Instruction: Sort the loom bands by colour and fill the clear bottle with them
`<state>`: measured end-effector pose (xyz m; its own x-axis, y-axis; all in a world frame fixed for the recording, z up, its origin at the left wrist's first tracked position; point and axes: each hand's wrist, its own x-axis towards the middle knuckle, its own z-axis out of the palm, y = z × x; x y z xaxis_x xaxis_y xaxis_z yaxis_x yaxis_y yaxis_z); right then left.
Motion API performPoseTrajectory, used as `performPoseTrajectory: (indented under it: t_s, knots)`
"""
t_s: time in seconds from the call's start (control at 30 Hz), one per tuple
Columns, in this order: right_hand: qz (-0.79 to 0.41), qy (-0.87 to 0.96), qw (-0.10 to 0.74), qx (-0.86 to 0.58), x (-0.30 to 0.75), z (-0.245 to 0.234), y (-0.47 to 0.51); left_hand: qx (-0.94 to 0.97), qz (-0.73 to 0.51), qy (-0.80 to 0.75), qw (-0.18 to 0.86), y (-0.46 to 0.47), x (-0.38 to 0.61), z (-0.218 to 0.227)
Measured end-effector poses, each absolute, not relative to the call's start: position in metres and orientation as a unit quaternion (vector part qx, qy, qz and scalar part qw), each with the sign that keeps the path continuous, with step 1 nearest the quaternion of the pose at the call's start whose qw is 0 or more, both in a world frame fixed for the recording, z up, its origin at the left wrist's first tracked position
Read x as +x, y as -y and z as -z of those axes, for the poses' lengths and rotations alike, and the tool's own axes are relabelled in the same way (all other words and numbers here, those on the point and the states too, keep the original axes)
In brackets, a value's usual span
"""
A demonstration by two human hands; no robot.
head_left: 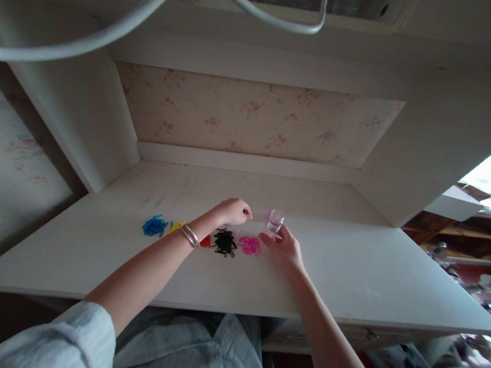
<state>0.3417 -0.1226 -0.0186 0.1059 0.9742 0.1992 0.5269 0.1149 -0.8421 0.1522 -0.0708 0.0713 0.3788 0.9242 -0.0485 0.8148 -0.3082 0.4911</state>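
Head view shows a smooth, matte white desk (352, 272) with rounded front corners, backed by a panel of pale floral wallpaper (254, 118). On it, in a row, lie small loose heaps of thin, stringy pieces: the blue heap (155, 225), the yellow heap (175, 226), the red heap (205, 242), the black heap (225, 242) and the pink heap (249, 245). Black strands splay outward; the red and yellow are partly hidden by the forearm. Just beyond the pink heap and to its right is a small, clear, glossy, round-mouthed jar (276, 217).

The right hand (284, 249) reaches in from the near side, thumb and fingers parted around the jar's lower part, holding it. The left hand (233, 211) hangs beyond the black heap, its fingers curled in to a loose fist; whether they pinch anything tiny, I cannot tell. Its forearm slants across from the lower left, with shiny, slender metal bangles (190, 235) at the wrist and a pale, creased cloth sleeve (73, 336) pushed up toward the elbow.
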Motion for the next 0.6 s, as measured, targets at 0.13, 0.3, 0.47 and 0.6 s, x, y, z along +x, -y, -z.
performPoseTrajectory:
  t_s: [0.13, 0.3, 0.47, 0.6]
  knots:
    - [-0.257, 0.618, 0.418, -0.614, 0.343, 0.02, 0.122, 0.789, -0.03, -0.586, 0.182, 0.069, 0.144, -0.056]
    - [-0.265, 0.617, 0.415, -0.613, 0.344, 0.02, 0.12, 0.768, 0.02, -0.619, 0.163, 0.066, 0.149, -0.047]
    - [-0.261, 0.621, 0.42, -0.608, 0.344, 0.02, 0.12, 0.76, 0.03, -0.626, 0.176, 0.059, 0.153, -0.042]
    - [-0.262, 0.611, 0.429, -0.611, 0.343, 0.02, 0.12, 0.762, -0.001, -0.614, 0.207, 0.055, 0.151, -0.043]
